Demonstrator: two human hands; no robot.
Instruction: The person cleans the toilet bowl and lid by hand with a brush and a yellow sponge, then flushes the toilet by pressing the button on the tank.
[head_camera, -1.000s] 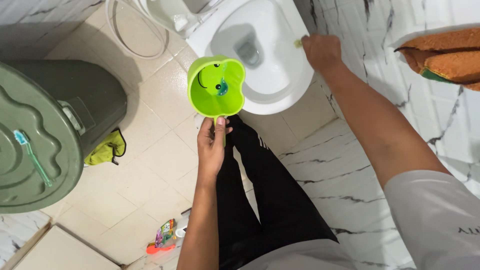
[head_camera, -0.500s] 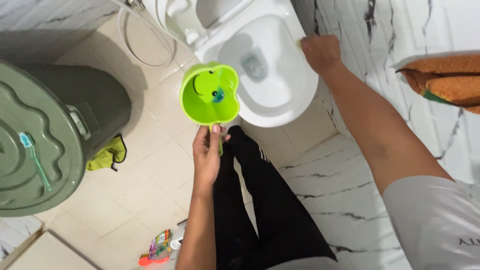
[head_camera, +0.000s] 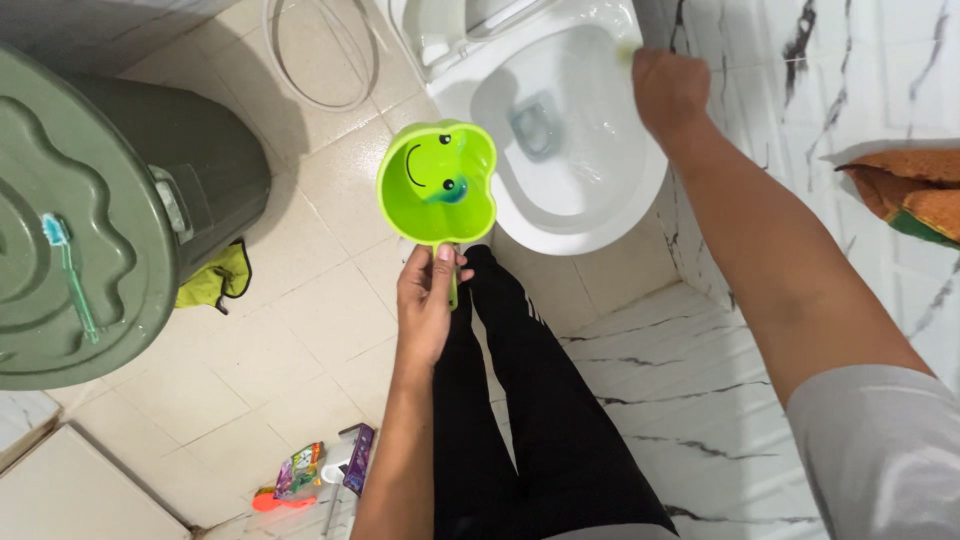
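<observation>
My left hand grips the handle of a bright green scoop with a smiling face inside and a little water in its bottom. The scoop hovers level beside the white toilet bowl. My right hand is closed on the bowl's right rim, holding something small and yellowish that is mostly hidden by the fingers. My leg in black trousers stands just in front of the bowl.
A large dark green lidded bin stands at the left with a teal toothbrush on its lid. A yellow-green cloth lies by the bin. Small packets lie on the tiled floor. An orange towel rests on a ledge at right.
The view has shifted, so the toilet and bin sit differently in frame. My right hand has slid along the bowl's right rim. The scoop stays held by the bowl.
</observation>
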